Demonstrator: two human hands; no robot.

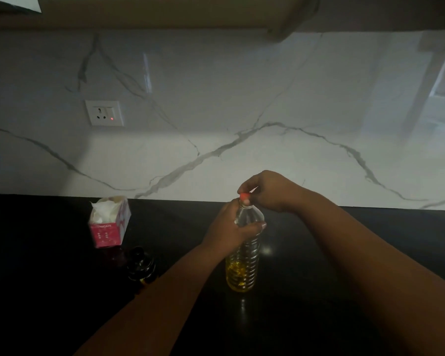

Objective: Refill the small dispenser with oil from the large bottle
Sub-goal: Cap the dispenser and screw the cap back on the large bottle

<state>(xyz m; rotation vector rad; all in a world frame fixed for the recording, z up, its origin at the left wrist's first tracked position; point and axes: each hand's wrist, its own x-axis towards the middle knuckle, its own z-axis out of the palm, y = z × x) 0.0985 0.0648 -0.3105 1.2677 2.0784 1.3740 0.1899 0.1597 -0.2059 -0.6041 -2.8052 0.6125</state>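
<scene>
The left forearm is covering the small dispenser's [141, 268] lower part; right hand [267, 190] fingers are hiding most of the large bottle's red cap [244, 196].

Both bare forearms reach forward from the lower edge of the view and converge near the middle. The left hand [230, 228] wraps around the upper shoulder of the clear ribbed plastic oil bottle [243, 263], its fingers [261, 225] curled round to the bottle's far side. The right hand [267, 191] is arched above, wrist bent downward, with its fingertips pinching the small red screw cap [244, 197] on the bottle's neck.
</scene>
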